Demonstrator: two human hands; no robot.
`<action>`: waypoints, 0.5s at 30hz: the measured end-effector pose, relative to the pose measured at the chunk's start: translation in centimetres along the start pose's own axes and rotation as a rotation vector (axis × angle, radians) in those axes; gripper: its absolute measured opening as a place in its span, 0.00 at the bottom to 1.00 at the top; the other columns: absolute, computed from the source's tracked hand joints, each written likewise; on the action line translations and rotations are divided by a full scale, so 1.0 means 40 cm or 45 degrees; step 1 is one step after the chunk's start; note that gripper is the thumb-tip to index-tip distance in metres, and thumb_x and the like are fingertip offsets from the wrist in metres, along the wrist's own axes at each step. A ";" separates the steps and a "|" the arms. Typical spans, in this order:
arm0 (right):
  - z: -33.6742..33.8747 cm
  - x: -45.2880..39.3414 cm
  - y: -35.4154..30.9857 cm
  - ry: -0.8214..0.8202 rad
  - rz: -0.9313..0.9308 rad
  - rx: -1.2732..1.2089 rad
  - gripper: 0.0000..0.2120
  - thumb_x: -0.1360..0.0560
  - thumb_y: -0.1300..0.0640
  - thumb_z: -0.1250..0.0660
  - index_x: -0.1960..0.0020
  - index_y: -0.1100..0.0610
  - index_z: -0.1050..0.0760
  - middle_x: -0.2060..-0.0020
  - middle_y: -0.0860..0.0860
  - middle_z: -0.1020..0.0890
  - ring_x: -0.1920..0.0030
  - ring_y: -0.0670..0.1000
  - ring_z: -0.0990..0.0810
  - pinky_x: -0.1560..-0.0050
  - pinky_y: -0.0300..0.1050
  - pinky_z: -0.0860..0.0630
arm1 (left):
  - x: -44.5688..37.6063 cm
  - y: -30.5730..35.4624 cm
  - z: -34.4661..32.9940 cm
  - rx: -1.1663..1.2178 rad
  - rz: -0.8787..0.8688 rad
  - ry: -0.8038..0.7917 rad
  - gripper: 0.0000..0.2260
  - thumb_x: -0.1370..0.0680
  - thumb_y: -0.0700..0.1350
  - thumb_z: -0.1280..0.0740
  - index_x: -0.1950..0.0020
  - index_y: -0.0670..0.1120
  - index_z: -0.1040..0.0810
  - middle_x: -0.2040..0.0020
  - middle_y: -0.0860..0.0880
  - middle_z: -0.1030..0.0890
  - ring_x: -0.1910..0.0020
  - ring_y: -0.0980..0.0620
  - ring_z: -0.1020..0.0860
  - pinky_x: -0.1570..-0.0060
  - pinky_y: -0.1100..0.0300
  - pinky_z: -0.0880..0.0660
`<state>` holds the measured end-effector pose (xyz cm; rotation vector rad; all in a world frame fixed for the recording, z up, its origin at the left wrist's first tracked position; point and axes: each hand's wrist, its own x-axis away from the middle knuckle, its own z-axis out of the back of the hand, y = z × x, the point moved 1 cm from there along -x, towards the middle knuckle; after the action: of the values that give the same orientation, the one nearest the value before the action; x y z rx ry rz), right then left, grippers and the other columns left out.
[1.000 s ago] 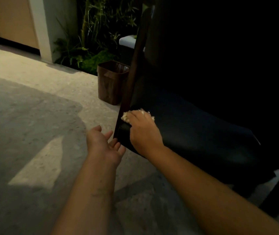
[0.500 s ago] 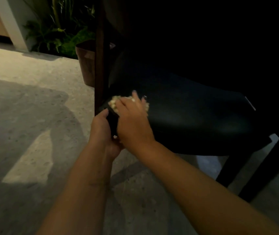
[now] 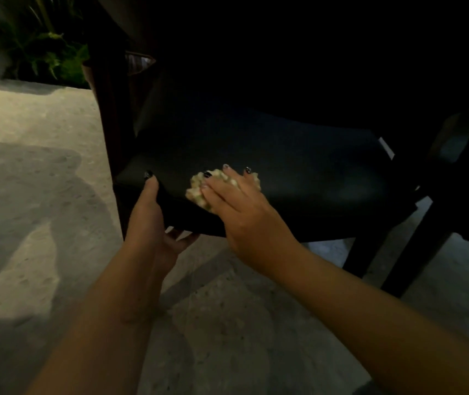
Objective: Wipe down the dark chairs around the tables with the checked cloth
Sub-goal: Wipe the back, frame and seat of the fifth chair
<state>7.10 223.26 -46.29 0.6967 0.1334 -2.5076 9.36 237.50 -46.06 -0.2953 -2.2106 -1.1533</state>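
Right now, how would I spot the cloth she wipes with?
Find the dark chair and its seat's near edge. The cloth lies bunched there under the right hand. It is the one pale, checked thing on the black seat.

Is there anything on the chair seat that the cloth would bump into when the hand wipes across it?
Nothing visible. The right hand presses the checked cloth on the near left part of the dark chair seat, and the seat beyond it shows bare. The left hand grips the seat's front edge, beside the cloth, not across the seat.
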 end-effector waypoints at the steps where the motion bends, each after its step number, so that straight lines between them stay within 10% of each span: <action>1: 0.007 0.018 0.017 0.009 0.012 0.028 0.22 0.26 0.63 0.46 0.35 0.65 0.27 0.36 0.60 0.24 0.33 0.65 0.30 0.30 0.61 0.42 | 0.008 -0.010 -0.008 -0.007 0.018 -0.020 0.14 0.23 0.59 0.35 0.45 0.51 0.28 0.46 0.45 0.23 0.46 0.43 0.24 0.44 0.41 0.26; 15: 0.089 0.296 0.271 0.309 -0.545 0.113 0.21 0.23 0.68 0.49 0.31 0.62 0.35 0.33 0.58 0.31 0.29 0.65 0.38 0.30 0.68 0.42 | 0.047 -0.188 -0.118 -0.098 0.081 -0.285 0.15 0.23 0.61 0.37 0.43 0.53 0.29 0.44 0.49 0.21 0.46 0.46 0.21 0.35 0.42 0.30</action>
<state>2.50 207.66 -48.72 1.1089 0.2862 -2.8337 6.42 229.08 -47.87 -0.5472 -2.3322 -1.2226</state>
